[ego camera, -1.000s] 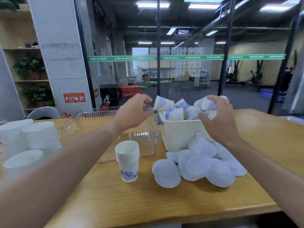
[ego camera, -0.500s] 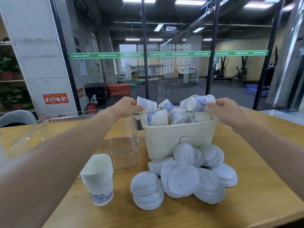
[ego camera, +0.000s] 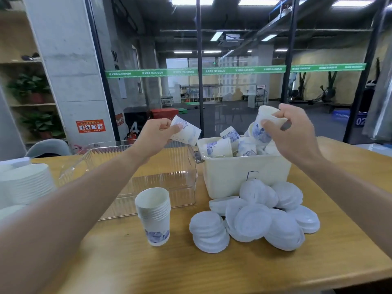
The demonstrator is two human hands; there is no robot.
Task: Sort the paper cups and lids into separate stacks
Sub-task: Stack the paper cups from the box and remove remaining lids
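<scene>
Both hands lifted off the cream plastic bin [ego camera: 244, 177]; left hand [ego camera: 153, 136] pinches a blue-printed white paper cup [ego camera: 186, 132], right hand [ego camera: 294, 132] grips another cup [ego camera: 262, 124]; cup-sorting step; next: nest both onto upright cup stack [ego camera: 154, 215] beside loose white lids [ego camera: 256, 219].

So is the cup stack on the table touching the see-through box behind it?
Cannot tell. In the head view the cup stack overlaps the clear box from this angle, so no gap or contact shows plainly.
</scene>
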